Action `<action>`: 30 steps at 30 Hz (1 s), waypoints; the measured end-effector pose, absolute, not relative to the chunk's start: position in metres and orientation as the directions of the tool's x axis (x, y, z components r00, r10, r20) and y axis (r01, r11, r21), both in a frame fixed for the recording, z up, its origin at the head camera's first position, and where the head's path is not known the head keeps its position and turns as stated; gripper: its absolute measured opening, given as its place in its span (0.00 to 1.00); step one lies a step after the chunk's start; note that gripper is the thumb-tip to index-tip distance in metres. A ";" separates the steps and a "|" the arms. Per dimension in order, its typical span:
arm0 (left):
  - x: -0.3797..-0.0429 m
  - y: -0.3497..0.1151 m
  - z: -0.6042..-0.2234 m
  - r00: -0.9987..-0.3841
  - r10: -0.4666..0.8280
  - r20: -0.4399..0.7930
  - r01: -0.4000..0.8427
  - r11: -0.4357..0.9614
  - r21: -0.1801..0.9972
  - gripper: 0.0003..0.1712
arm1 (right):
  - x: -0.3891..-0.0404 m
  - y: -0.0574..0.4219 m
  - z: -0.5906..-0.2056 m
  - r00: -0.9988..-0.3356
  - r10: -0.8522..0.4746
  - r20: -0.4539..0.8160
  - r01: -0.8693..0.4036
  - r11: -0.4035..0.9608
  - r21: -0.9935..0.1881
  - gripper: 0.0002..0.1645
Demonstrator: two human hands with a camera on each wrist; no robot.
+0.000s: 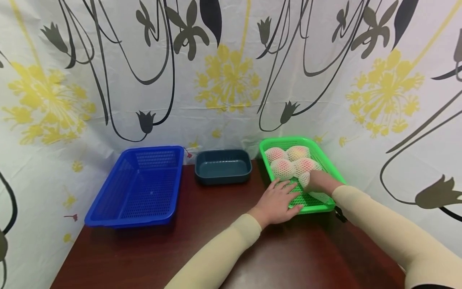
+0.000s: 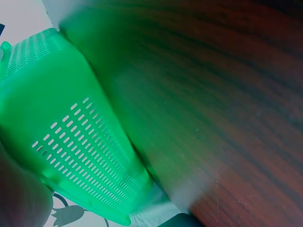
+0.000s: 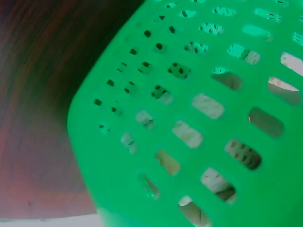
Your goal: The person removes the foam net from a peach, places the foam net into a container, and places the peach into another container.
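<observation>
In the head view, a green basket (image 1: 330, 170) of perforated plastic stands at the right. Several round pink-and-yellow fruits (image 1: 282, 168) in white foam nets are grouped at its far end. My left hand (image 1: 276, 202) rests on the basket's near left rim with its fingers spread. My right hand (image 1: 320, 181) reaches over the right side into the basket, right against a netted fruit (image 1: 304, 180). Its fingers are hidden, so I cannot tell whether they grip it. Through the slots of the basket wall (image 3: 170, 184), the right wrist view shows bits of skin and white netting.
A large blue basket (image 1: 177, 176) stands at the left. Between the two baskets, a dark teal dish (image 1: 223, 179) sits toward the back of the brown table (image 1: 202, 241). A patterned cloth (image 1: 223, 132) hangs behind and at both sides. A small black object (image 1: 340, 214) lies by the green basket's near right corner.
</observation>
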State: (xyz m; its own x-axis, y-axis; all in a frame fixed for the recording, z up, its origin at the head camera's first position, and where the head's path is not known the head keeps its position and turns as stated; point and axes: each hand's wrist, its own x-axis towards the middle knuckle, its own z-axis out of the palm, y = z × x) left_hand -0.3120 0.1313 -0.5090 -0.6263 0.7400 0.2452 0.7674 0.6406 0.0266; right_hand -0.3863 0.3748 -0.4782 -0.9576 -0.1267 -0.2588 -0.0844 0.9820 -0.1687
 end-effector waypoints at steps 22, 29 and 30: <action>-0.312 0.133 -0.505 -0.615 0.752 0.236 0.777 0.629 0.022 0.39 | -0.366 0.381 -0.441 -0.963 -0.158 -0.218 -0.088 0.950 -0.300 0.23; -0.310 0.122 -0.497 -0.625 0.739 0.252 0.770 0.636 0.048 0.39 | -0.357 0.364 -0.420 -0.964 -0.179 -0.198 -0.107 0.938 -0.330 0.24; -0.310 0.119 -0.496 -0.627 0.734 0.261 0.769 0.637 0.058 0.38 | -0.356 0.361 -0.419 -0.964 -0.184 -0.193 -0.113 0.938 -0.328 0.25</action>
